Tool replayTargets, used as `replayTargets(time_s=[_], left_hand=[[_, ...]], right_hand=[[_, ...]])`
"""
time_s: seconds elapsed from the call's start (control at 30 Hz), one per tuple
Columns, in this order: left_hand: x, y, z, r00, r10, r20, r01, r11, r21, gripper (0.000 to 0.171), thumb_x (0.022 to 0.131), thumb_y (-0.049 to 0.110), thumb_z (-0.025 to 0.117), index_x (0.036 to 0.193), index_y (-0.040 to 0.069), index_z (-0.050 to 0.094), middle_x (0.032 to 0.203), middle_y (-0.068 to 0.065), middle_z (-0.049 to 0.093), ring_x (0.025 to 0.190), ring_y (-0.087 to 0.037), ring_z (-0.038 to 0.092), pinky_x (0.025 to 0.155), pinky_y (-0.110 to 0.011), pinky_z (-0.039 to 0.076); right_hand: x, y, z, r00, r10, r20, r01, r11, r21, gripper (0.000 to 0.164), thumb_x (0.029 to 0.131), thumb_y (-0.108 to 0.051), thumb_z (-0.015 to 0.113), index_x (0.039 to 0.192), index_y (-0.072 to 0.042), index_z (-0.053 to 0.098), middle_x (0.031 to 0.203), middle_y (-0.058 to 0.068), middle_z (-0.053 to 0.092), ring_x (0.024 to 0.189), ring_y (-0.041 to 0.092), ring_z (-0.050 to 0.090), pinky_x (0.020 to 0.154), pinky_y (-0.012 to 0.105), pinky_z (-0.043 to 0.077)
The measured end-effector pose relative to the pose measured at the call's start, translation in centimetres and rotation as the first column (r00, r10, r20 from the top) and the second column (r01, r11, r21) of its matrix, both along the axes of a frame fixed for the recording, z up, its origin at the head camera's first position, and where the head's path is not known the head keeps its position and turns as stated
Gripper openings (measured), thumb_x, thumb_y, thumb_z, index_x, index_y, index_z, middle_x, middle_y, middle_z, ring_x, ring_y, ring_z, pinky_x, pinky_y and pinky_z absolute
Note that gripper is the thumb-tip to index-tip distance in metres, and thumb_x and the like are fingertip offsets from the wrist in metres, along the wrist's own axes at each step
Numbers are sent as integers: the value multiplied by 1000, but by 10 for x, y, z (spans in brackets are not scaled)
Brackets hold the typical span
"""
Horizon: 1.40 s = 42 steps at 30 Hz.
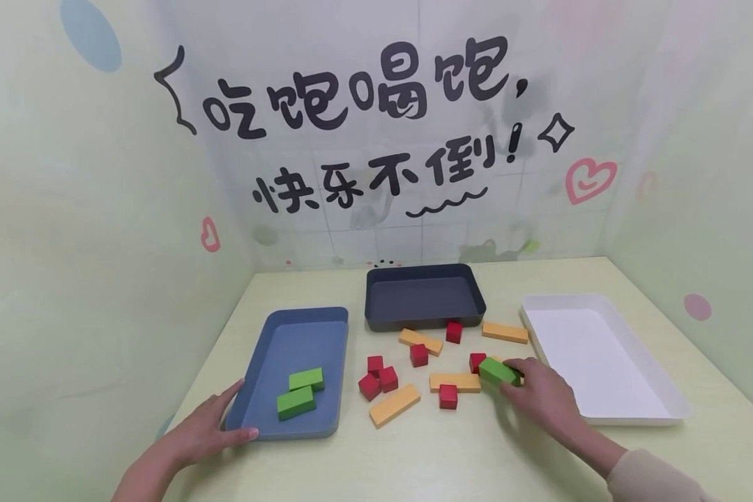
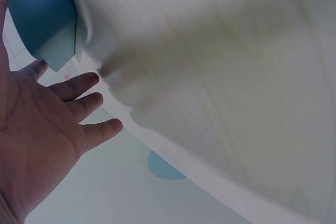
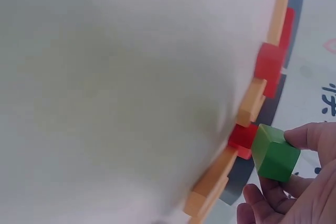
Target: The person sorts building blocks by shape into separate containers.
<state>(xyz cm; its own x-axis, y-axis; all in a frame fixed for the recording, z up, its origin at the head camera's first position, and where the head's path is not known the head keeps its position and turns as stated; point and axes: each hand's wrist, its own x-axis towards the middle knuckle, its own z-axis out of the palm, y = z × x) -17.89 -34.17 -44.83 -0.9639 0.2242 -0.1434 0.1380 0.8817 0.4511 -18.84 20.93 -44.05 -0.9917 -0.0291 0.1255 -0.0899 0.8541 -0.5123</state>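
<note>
My right hand pinches a green rectangular block between thumb and fingers. Seen from the right wrist, the green block is beside red cubes and orange blocks. Under and around that hand lie a red cube and an orange block with another red cube close against it. My left hand touches the near left corner of the blue tray, thumb on the front side, fingers straight and spread in the left wrist view. Two green blocks lie in this tray.
A dark navy tray stands at the back, and a white tray at the right. Several red cubes and orange blocks lie scattered on the table between the trays. A wall sheet with black lettering rises behind.
</note>
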Motion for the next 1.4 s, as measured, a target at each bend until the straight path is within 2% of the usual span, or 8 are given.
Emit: replayTargets(time_s=[0.2, 0.3, 0.43, 0.6, 0.73, 0.93, 1.13, 1.4], left_hand=[[0, -1, 0, 1000, 6, 10, -6, 1000, 1, 99, 85, 51, 74, 152, -5, 27, 144, -42, 34, 132, -65, 25, 98, -74, 32], [1, -1, 0, 1000, -1, -2, 1, 1000, 6, 99, 84, 50, 74, 151, -5, 27, 143, -42, 35, 131, -64, 28, 98, -72, 33], [1, 0, 1, 1000, -9, -20, 9, 1000, 6, 99, 84, 50, 75, 151, -6, 28, 142, -42, 36, 131, -64, 29, 97, -72, 34], [0, 0, 3, 999, -4, -41, 4, 1000, -2, 100, 82, 51, 76, 150, -6, 31, 141, -42, 38, 130, -65, 29, 97, -73, 33], [2, 0, 3, 1000, 2, -30, -1, 1000, 7, 100, 82, 51, 77, 150, -5, 31, 142, -42, 37, 131, -65, 27, 98, -73, 32], [3, 1, 5, 999, -8, -53, 9, 1000, 12, 99, 81, 50, 77, 150, -5, 32, 140, -43, 39, 129, -65, 31, 98, -72, 34], [1, 2, 5, 998, -4, -56, 5, 1000, 4, 99, 81, 50, 77, 150, -5, 31, 140, -44, 38, 129, -65, 30, 98, -72, 34], [1, 1, 2, 999, 1, -42, -1, 1000, 13, 100, 81, 49, 78, 150, -4, 31, 139, -45, 37, 128, -64, 33, 97, -71, 35]], right_hand=[[-15, -7, 7, 998, 42, -38, -45, 997, -66, 36, 85, -18, 70, 117, -3, 70, 99, 8, 65, 79, 20, 54, 62, 32, 43], [-22, -15, 9, 997, 70, -39, -74, 993, -96, 33, 86, -19, 72, 115, -4, 71, 96, 7, 65, 80, 20, 53, 64, 32, 43], [-33, -30, 10, 994, 105, -28, -107, 985, -136, 29, 85, -17, 73, 111, -4, 71, 91, 4, 63, 80, 19, 54, 67, 33, 44], [-51, -57, 11, 986, 165, -33, -168, 966, -195, 31, 85, -17, 71, 114, -5, 71, 100, 5, 65, 86, 21, 57, 71, 34, 49], [-66, -83, 13, 977, 211, 5, -202, 942, -268, 33, 88, -23, 72, 119, -9, 71, 108, 4, 65, 94, 23, 58, 77, 37, 52], [-81, -116, 20, 971, 225, 84, -182, 919, -351, 38, 89, -27, 73, 125, -15, 69, 117, 3, 62, 107, 29, 56, 83, 41, 53], [-92, -140, 24, 960, 272, 68, -231, 903, -362, 39, 89, -25, 73, 126, -13, 68, 118, 5, 62, 106, 29, 55, 82, 41, 52], [-106, -179, 20, 941, 338, 34, -304, 883, -358, 39, 90, -21, 71, 127, -11, 68, 115, 7, 61, 98, 23, 53, 81, 38, 50]])
